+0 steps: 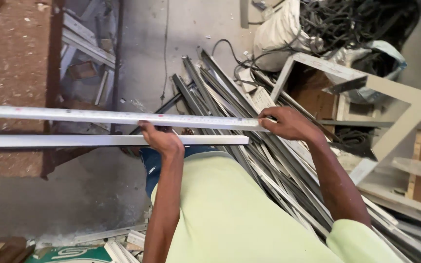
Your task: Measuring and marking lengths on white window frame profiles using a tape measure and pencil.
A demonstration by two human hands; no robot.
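Left grip [161, 139]: fingers curled over the long edges of two metal strips, clamped where the two run close together. Right grip [288, 123]: fingers folded round the near end of the upper aluminium strip [123, 117], thumb side toward the body, closed on it.

Upper aluminium strip runs level across the view from the left edge to the right hand, pale and silvery, with faint markings along its face. Lower aluminium strip [74, 140] lies parallel just beneath it, shorter on the right, ending a little past the left hand. Both are held in the air above the concrete floor [74, 204].

Person wears a pale green shirt [230, 214]; both forearms reach out from it.

Below and right of the hands: a pile of metal profiles [269, 165], grey, fanned diagonally from upper centre down to the lower right corner. Beyond it, a white sack [276, 34] and a tangle of black cable [356, 19]. A pale rectangular frame [366, 78] leans at the right. Rust-brown steel frame [53, 87] stands at the left, over reddish ground.
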